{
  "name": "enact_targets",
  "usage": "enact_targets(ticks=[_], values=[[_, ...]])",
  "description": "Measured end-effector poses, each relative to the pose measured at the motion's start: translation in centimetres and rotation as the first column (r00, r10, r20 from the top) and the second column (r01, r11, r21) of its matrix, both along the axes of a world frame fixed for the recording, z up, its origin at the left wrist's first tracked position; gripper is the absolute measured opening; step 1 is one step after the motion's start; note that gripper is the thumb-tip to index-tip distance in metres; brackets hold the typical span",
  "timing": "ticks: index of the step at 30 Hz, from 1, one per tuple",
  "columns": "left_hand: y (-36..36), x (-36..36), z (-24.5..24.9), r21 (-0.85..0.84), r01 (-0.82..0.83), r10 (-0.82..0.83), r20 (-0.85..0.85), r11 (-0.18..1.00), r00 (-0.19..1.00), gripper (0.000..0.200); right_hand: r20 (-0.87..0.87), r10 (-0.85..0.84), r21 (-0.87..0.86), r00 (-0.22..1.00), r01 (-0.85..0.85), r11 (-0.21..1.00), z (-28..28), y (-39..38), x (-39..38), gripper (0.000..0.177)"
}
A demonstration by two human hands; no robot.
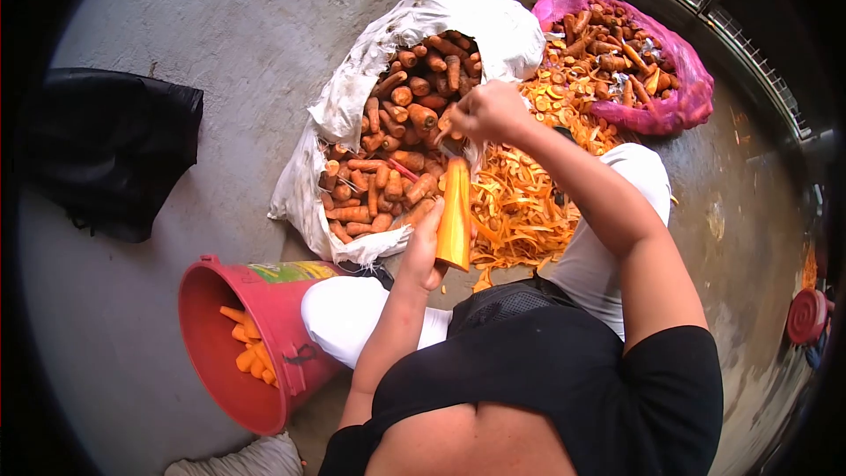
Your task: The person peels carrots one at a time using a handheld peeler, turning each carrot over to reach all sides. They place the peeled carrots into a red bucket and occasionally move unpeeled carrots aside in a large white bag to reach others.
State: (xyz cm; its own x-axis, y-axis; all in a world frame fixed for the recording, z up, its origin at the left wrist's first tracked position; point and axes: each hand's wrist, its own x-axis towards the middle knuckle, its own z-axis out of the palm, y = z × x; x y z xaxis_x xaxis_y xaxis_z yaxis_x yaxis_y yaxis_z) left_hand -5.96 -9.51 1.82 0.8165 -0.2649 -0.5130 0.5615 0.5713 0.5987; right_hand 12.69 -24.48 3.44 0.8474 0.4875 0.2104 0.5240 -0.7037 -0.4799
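Note:
My left hand (426, 251) is wrapped round the lower part of a large peeled carrot (455, 216), which points away from me with its thick end toward my body. Just beyond the carrot's far end, my right hand (493, 112) is closed, with its fingers pinched together. Whatever it holds is too small and hidden to name. Behind both hands, a white sack (330, 106) lies open, full of unpeeled carrots (370, 181). A heap of orange peelings (520, 207) lies on the floor beside the carrot, between my legs.
A red bucket (198, 335) holding peeled carrots (256, 357) lies tipped at my left. A pink sack (696, 79) with carrots and scraps stands at the back right. A black bag (115, 150) is at far left, a floor grate (749, 48) at the right edge.

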Motion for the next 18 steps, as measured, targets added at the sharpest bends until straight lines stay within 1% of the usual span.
enact_targets(ticks=[1, 2, 4, 7, 8, 10, 11, 12, 14, 16, 17, 18], values=[[-0.2, 0.0, 0.3, -0.018, 0.002, -0.002, -0.017, 1.000, 1.000, 0.042, -0.032, -0.037, -0.244, 0.999, 0.028, 0.969, -0.1, -0.6, 1.9, 0.033], [-0.2, 0.0, 0.6, -0.045, 0.025, -0.025, 0.007, 0.999, 1.000, 0.042, 0.040, -0.029, -0.333, 0.999, 0.041, 0.942, -0.5, -1.4, 3.0, 0.036], [0.3, 0.0, 1.2, -0.093, 0.073, -0.068, 0.055, 0.993, 0.996, 0.043, 0.064, -0.144, -0.344, 0.988, 0.157, 0.926, -1.2, -2.7, 3.8, 0.038], [0.3, 0.4, 1.0, -0.098, -0.080, 0.080, 0.003, 0.992, 0.997, 0.046, 0.082, -0.257, -0.288, 0.963, 0.270, 0.919, -1.4, -2.3, 3.7, 0.036], [0.3, 0.6, 0.8, -0.069, -0.104, 0.106, 0.016, 0.992, 0.994, 0.048, 0.047, -0.240, -0.251, 0.970, 0.244, 0.937, -1.2, -2.0, 3.5, 0.035], [0.4, 1.1, 0.3, -0.010, -0.157, 0.157, 0.044, 0.988, 0.987, 0.053, -0.025, -0.197, -0.169, 0.980, 0.191, 0.967, 0.9, -0.6, 1.6, 0.035], [0.8, 1.3, -0.2, -0.008, -0.176, 0.176, 0.006, 0.984, 0.984, 0.050, -0.040, -0.135, -0.052, 0.990, 0.133, 0.990, 0.4, -0.2, 1.0, 0.035], [1.0, 1.4, -0.2, -0.043, -0.175, 0.175, 0.003, 0.984, 0.985, 0.047, -0.017, -0.075, -0.002, 0.997, 0.075, 0.997, 1.5, 0.4, -0.4, 0.031], [1.2, 1.5, -0.2, -0.116, -0.170, 0.171, 0.001, 0.979, 0.985, 0.041, 0.115, 0.089, 0.054, 0.989, -0.096, 0.994, 2.0, 0.6, -2.2, 0.029], [0.8, 1.5, 0.4, -0.112, -0.210, 0.214, 0.021, 0.971, 0.977, 0.040, 0.212, 0.223, 0.123, 0.951, -0.253, 0.960, 1.4, 0.9, -3.6, 0.028], [0.6, 1.5, 0.6, -0.110, -0.228, 0.233, 0.029, 0.967, 0.972, 0.039, 0.206, 0.265, 0.180, 0.942, -0.302, 0.936, 1.2, 1.1, -4.4, 0.027], [0.5, 1.7, 0.3, -0.149, -0.245, 0.242, -0.037, 0.958, 0.970, 0.039, 0.270, 0.290, 0.184, 0.918, -0.345, 0.921, 2.0, 1.1, -5.5, 0.026]])
